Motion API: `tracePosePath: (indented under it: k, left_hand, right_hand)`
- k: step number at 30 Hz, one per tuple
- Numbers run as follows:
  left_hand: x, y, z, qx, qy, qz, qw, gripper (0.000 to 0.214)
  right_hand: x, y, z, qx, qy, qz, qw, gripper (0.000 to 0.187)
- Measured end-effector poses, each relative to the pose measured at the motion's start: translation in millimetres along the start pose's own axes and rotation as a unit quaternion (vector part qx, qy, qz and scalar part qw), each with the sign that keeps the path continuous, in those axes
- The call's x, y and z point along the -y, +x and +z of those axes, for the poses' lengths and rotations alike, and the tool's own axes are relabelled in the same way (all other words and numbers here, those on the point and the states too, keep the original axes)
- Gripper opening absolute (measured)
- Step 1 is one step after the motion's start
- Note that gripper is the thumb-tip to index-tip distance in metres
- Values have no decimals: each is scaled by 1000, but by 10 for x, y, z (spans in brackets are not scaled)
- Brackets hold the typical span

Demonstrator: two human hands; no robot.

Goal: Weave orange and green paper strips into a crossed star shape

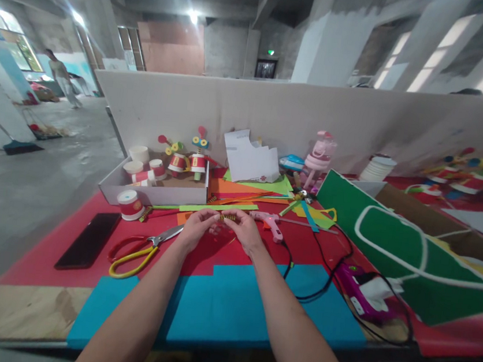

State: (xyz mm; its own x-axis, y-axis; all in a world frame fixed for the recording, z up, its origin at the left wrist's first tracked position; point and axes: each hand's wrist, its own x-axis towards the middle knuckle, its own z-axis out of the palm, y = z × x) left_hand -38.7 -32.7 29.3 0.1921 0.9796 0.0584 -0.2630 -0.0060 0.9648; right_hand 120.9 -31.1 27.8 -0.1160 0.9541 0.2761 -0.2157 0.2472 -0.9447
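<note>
Between my two hands is a small yellowish coil (228, 218) that looks like a spring, its material too small to make out. The fingers of my left hand (198, 226) pinch its left end, and my right hand (243, 229) pinches the other end. Just right of my right hand lies a pink glue gun (268, 222) with a black cord. Scissors (146, 250) with red and yellow handles rest left of my left hand, blades toward it. Blue paper sheets (227, 307) lie under my forearms.
At left are a black phone (89, 240), a paper cup (130, 205) and a white box (156, 196) holding cups and cup figures. Coloured paper strips (240, 189) lie behind my hands. A purple power strip (363, 294) and a green board (416, 253) stand at right.
</note>
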Motion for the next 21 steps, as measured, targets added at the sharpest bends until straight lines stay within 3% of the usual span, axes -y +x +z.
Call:
tracePosePath:
  k: [5, 12, 16, 21]
  left_hand:
    - [-8, 24, -22, -38, 25, 40, 998, 38]
    - [-49, 24, -44, -70, 21, 49, 996, 40]
    - [-55, 6, -16, -65, 38, 66, 995, 37]
    - [-51, 2, -2, -53, 51, 68, 995, 36]
  right_hand:
    - [-43, 27, -41, -1, 15, 22, 1000, 27]
    - [-96, 91, -101, -73, 101, 62, 990, 31]
    - [-94, 63, -39, -37, 125, 138, 982, 32]
    - [-117, 47, -27, -43, 84, 116, 989, 30]
